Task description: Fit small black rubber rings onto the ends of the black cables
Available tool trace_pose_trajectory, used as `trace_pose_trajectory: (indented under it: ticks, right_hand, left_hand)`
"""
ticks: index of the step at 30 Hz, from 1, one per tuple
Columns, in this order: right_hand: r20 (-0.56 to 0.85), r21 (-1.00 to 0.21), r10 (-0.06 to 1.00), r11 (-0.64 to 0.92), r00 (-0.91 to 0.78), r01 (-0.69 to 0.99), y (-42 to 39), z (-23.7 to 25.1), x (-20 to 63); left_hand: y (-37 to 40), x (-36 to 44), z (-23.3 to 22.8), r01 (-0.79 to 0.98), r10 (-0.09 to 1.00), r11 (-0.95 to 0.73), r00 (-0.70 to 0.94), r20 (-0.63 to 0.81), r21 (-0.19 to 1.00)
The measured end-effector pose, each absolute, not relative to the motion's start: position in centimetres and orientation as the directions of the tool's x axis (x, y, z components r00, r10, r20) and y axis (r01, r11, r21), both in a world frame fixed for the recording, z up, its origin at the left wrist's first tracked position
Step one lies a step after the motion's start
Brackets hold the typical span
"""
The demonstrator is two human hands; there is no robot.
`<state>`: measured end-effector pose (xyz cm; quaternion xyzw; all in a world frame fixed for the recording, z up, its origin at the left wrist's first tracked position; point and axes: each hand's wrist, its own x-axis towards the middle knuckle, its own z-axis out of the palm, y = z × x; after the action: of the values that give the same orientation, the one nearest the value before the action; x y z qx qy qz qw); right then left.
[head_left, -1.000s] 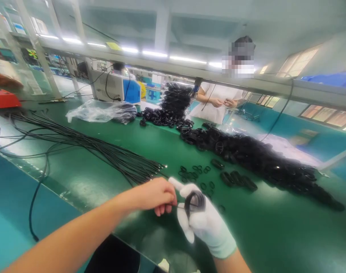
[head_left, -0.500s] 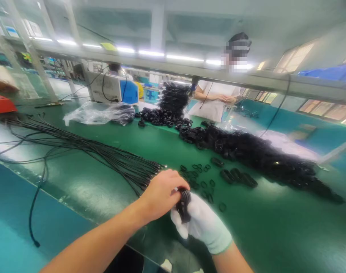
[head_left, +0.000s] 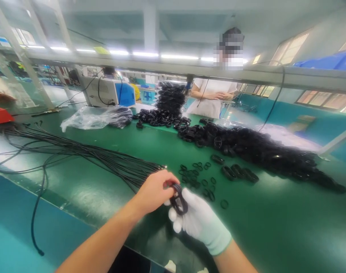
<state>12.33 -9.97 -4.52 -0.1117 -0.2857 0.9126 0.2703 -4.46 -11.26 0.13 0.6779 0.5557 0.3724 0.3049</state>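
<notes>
Hands meet over the near part of a glossy green tabletop (head_left: 275, 227). The bare left hand (head_left: 157, 191) is closed, its fingers gripping the upper left end of a black oval coil (head_left: 180, 200). The right hand in a white fabric glove (head_left: 200, 218) grips the same coil from the right, its gloved fingertips showing at the lower left. The coil is held tilted, between both hands and clear of the tabletop.

Directly behind the left hand lies the near end of a bundle of long, thin black cables (head_left: 96, 153), which extends to the left. Beyond the right hand, small black oval rings (head_left: 190, 176) lie scattered. Farther right, several thick black oval coils (head_left: 238, 173) sit in a short row, in front of a long heap of similar black pieces (head_left: 264, 151).
</notes>
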Motion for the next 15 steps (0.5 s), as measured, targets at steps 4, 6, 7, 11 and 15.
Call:
trace_pose_trajectory:
  ticks: [4,6,7,11,15]
  right_hand:
    - [-0.067,-0.514,0.381,-0.805,-0.922,-0.296,-10.0,-4.5,12.1]
    - [-0.096,-0.610,0.459,-0.728,-0.883,-0.313,-9.9,-4.2,12.0]
    - [-0.100,-0.691,0.547,-0.639,-0.832,-0.337,-9.8,-4.1,12.0]
    - [-0.039,-0.892,0.724,-0.336,-0.688,-0.303,-9.6,-3.3,12.5]
    - [-0.045,-0.872,0.669,-0.389,-0.742,-0.298,-9.5,-3.0,12.9]
  left_hand:
    - [-10.9,-6.0,0.5,0.167,0.909,-0.176,0.406,0.095,0.970]
    - [-10.7,-6.0,0.5,0.168,0.923,-0.130,0.381,0.057,0.977]
    - [-10.7,-5.8,0.5,0.236,0.944,-0.125,0.326,0.042,0.964]
    - [-11.1,-4.4,0.6,0.476,0.992,-0.124,0.063,0.106,0.871]
    - [-12.3,-3.7,0.1,0.316,1.000,0.026,-0.024,-0.020,0.948]
